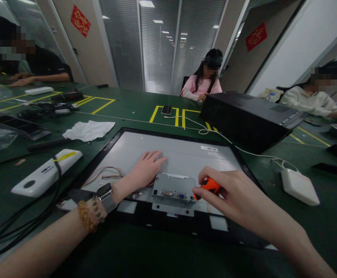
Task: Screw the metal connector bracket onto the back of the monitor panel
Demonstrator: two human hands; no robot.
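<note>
A monitor panel [186, 152] lies face down on the green table, its grey metal back up. A small metal port bracket [172, 189] with connectors sits at its near edge. My left hand [145, 168] rests flat on the grey back just left of the bracket, fingers spread, holding nothing. My right hand [229, 193] is closed around an orange-handled screwdriver [210, 185], held at the bracket's right edge. The tool's tip is hidden by my fingers. Thin coloured wires [104, 172] run across the panel's left side.
A white device [45, 173] with black cables lies left. A white cloth [89, 130] and tools lie beyond it. A black case [249, 116] stands at the right back, a white adapter [298, 185] near it. Three other people sit around the table.
</note>
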